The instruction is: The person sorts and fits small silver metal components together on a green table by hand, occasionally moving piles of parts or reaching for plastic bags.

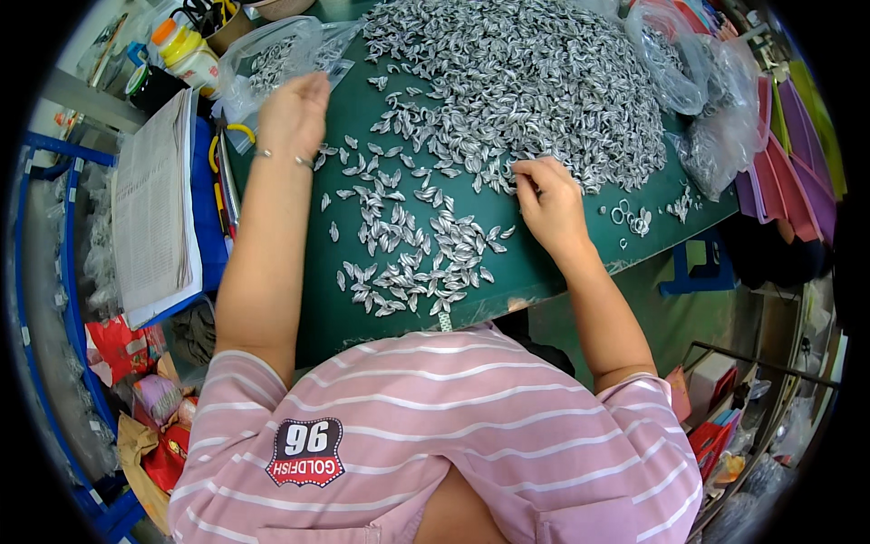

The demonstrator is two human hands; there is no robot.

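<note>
A large heap of small silver wing-shaped pieces point(535, 82) covers the far part of the green table point(317, 290). Nearer to me, a looser scatter of the same pieces point(426, 245) lies between my forearms. My right hand point(550, 204) is at the heap's near edge, with thumb and forefinger pinched together against the pieces. Whatever is between those fingertips is too small to make out. My left hand point(294, 113) is beside a clear plastic bag point(272, 59) that contains some silver pieces. Its fingers are curled together, and what they hold, if anything, is hidden.
On the left are a paper stack point(154, 199), yellow-handled scissors point(217, 159) and a jar with an orange lid point(186, 54). Filled clear bags point(725, 127) stand at the right, near several metal rings point(625, 216). A blue stool point(698, 267) stands below the table's right edge.
</note>
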